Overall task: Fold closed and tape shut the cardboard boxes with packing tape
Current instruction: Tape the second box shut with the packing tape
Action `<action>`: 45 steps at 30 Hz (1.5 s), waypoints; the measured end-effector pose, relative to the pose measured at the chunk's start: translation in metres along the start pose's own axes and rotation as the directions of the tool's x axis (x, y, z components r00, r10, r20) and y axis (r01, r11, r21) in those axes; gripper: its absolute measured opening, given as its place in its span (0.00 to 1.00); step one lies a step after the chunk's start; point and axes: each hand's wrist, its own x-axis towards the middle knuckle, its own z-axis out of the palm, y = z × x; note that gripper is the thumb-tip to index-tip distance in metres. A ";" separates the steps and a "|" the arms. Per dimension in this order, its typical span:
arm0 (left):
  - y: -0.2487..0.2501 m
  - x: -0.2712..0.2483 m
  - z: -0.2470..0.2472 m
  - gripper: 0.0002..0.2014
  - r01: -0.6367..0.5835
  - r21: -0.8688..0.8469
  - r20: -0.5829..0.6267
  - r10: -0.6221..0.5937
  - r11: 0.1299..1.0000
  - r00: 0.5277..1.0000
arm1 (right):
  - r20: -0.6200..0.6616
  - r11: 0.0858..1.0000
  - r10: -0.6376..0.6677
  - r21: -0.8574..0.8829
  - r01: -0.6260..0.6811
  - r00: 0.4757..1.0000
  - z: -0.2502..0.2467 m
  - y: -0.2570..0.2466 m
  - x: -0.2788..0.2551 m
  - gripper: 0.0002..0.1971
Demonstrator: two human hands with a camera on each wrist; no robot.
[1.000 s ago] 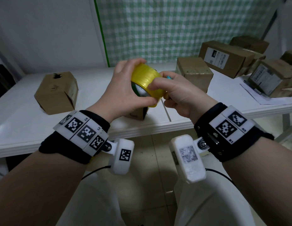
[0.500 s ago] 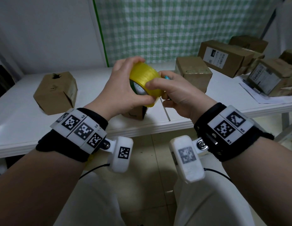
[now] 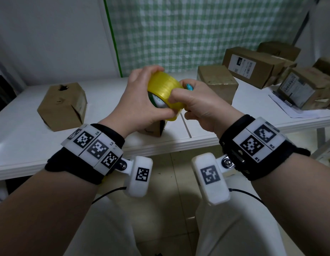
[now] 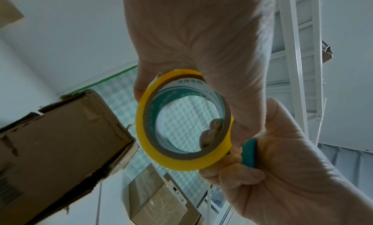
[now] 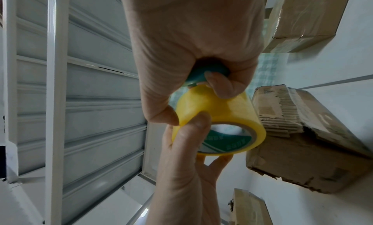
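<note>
My left hand (image 3: 142, 100) grips a yellow packing tape roll (image 3: 164, 87) above the table's front edge, fingers over the top and thumb on the near rim. My right hand (image 3: 197, 106) curls round a teal tool (image 3: 189, 87), and its thumb presses on the roll's outer face. The left wrist view looks through the tape roll (image 4: 181, 161) at the teal tool (image 4: 249, 153) in the right hand (image 4: 282, 164). In the right wrist view the right hand (image 5: 191, 37) touches the tape roll (image 5: 218, 110) next to the left thumb. A small cardboard box (image 3: 153, 129) stands under the hands, mostly hidden.
The white table (image 3: 22, 137) carries a brown box (image 3: 62, 106) at the left with a torn hole on top. Another box (image 3: 216, 82) stands behind the hands. Several labelled boxes (image 3: 252, 65) and papers (image 3: 297, 111) crowd the right end. A green checked cloth hangs behind.
Both hands and the roll have stayed almost in the same place, drifting only slightly. The grips look unchanged.
</note>
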 end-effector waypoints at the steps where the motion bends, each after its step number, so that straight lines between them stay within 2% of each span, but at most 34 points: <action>1: 0.001 0.000 0.000 0.45 0.005 -0.003 0.000 -0.005 1.000 1.000 | 0.002 1.000 -0.005 -0.001 0.005 1.000 -0.001 0.000 0.000 0.12; 7: 0.005 0.002 -0.004 0.45 0.038 -0.030 0.028 -0.037 0.999 0.999 | 0.014 0.999 -0.040 0.024 0.040 0.999 -0.004 0.002 -0.001 0.06; 10: 0.006 0.003 -0.009 0.44 0.096 -0.133 0.066 -0.087 0.987 0.994 | 0.085 0.990 -0.007 0.143 -0.005 0.996 -0.015 0.005 0.001 0.02; 12: 0.006 0.003 -0.012 0.41 0.161 -0.287 0.099 -0.138 0.944 0.985 | 0.191 0.989 0.001 0.143 -0.029 0.982 -0.025 0.009 0.001 0.04; 14: 0.004 0.003 -0.012 0.38 0.243 -0.447 0.180 -0.180 0.861 0.967 | 0.291 0.995 -0.031 0.099 0.003 0.956 -0.031 0.012 -0.001 0.04; 16: 0.004 0.003 -0.011 0.36 0.319 -0.515 0.256 -0.212 0.796 0.943 | 0.285 0.997 -0.060 0.061 0.045 0.957 -0.032 0.015 -0.003 0.06; 18: 0.006 0.005 -0.011 0.31 0.307 -0.418 0.207 -0.240 0.855 0.949 | 0.168 0.998 -0.064 0.014 0.062 0.984 -0.030 0.015 -0.004 0.03; 20: 0.007 0.007 -0.012 0.25 0.191 -0.195 0.070 -0.181 0.962 0.981 | 0.053 0.997 -0.069 -0.040 0.072 0.996 -0.028 0.016 -0.004 0.04; 21: 0.007 0.007 -0.013 0.22 0.138 -0.085 0.032 -0.135 0.987 0.990 | 0.016 0.995 -0.077 -0.067 0.078 0.997 -0.027 0.017 -0.004 0.04; 25: 0.012 0.009 -0.007 0.17 0.066 0.140 -0.022 -0.063 0.988 0.998 | -0.087 0.962 -0.133 -0.252 0.108 0.987 -0.024 0.019 -0.002 0.06; 29: 0.017 0.013 -0.001 0.14 0.028 0.126 -0.094 -0.016 0.992 0.995 | -0.146 0.926 -0.152 -0.368 0.089 0.978 -0.022 0.021 0.001 0.13; 32: 0.021 0.014 0.002 0.17 0.042 0.110 -0.150 -0.025 0.993 0.988 | -0.168 0.894 -0.182 -0.440 0.092 0.969 -0.021 0.021 0.000 0.18; 38: 0.021 0.021 0.003 0.11 0.086 0.176 -0.217 -0.046 0.981 0.975 | -0.190 0.818 -0.234 -0.568 0.088 0.953 -0.019 0.020 -0.004 0.22; 45: 0.017 0.029 0.001 0.09 0.156 0.127 -0.125 -0.140 0.979 0.982 | -0.167 0.757 -0.291 -0.643 0.120 0.942 -0.019 0.019 -0.010 0.15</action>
